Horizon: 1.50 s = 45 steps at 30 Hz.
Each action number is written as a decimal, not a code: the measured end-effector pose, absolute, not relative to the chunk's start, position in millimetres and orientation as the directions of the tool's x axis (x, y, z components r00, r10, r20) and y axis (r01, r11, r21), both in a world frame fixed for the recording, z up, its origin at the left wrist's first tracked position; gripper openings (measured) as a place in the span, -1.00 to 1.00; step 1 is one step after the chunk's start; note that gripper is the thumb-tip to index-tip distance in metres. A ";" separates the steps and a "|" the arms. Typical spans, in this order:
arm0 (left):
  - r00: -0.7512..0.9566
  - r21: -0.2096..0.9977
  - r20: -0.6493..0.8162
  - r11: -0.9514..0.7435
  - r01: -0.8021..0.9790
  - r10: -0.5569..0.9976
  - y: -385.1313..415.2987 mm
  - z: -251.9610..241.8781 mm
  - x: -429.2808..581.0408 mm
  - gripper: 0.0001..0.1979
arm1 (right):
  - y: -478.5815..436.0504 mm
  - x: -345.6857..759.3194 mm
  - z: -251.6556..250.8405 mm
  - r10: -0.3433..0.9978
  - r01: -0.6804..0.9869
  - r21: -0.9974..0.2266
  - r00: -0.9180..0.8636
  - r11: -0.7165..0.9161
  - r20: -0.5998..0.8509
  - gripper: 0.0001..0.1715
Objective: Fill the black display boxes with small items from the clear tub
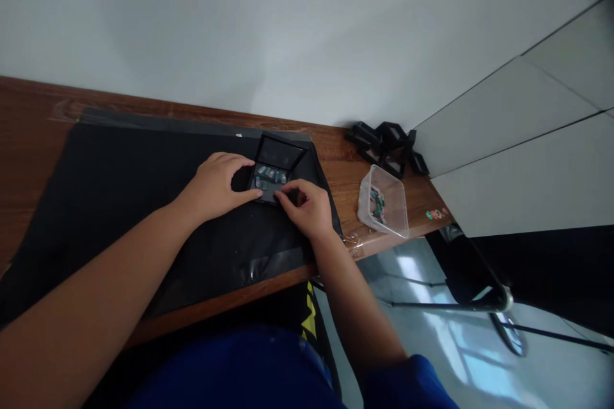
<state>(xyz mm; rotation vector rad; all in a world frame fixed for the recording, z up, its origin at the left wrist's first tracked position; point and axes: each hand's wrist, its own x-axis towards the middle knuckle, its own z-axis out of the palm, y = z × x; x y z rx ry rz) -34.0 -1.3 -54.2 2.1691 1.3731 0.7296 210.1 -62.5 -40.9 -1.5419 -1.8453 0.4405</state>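
Note:
A small black case (269, 192) lies on a black mat (144, 166), its lid (281, 153) raised at the back. Inside are several small shiny bluish and pinkish pieces (272, 174), with a full upper row and a couple lower left. My left hand (215, 185) holds the case's left side between thumb and fingers. Over the case's lower right part is my right hand (309, 204), thumb and index fingertips pinched close together; whatever is between them is too small to make out.
Right of the mat, a clear plastic box (398, 211) holds several green and dark pieces. Several black cases (384, 140) are piled behind it by the wall. Small coloured items (435, 214) lie near the table's right end. A metal-framed chair (446, 307) stands beyond.

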 end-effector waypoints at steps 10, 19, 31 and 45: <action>0.361 0.634 0.178 -0.387 0.670 0.916 -2.1 -52.7 -34.3 -0.27 | -68.7 207.3 -38.9 0.946 0.754 -0.619 -0.011 0.220 0.323 -0.83; 0.399 0.618 0.147 -0.399 0.677 0.905 -0.8 -46.3 -38.3 -0.21 | -63.9 212.7 -43.2 0.955 0.653 -0.700 -0.147 0.288 0.256 -0.80; 0.401 0.589 0.194 -0.433 0.682 0.895 -3.9 -48.5 -36.6 -0.26 | -70.3 198.1 -32.3 0.934 0.724 -0.630 -0.057 0.282 0.353 -0.73; 0.421 0.609 0.180 -0.437 0.662 0.889 0.8 -48.0 -43.5 -0.44 | -74.0 191.4 -30.4 0.948 0.791 -0.533 -0.182 0.299 0.261 -0.67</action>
